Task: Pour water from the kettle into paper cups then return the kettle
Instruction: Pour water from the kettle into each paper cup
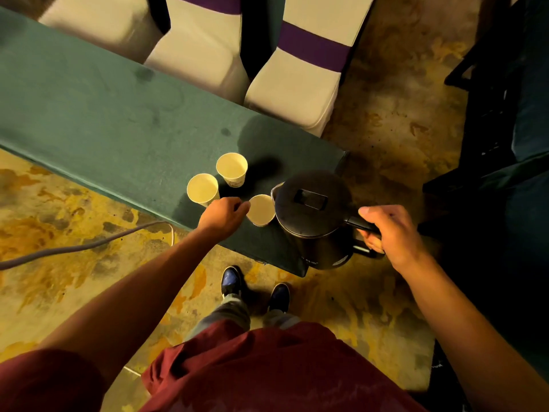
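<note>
A black electric kettle [312, 215] is held over the near right corner of the green table [104, 120], its spout right at the rim of a paper cup [262, 210]. My right hand [386, 233] grips the kettle's handle. My left hand [225, 214] holds the side of that cup with its fingertips. Two more paper cups stand upright to the left: one [203, 188] near the table's front edge, the other [231, 168] behind it. I cannot tell whether water is flowing or what the cups hold.
White-covered chairs with purple bands [300, 72] stand behind the table. A grey cable [89, 248] trails across the patterned floor at the left. Dark furniture [505, 144] fills the right side. My shoes [255, 286] are just below the table edge.
</note>
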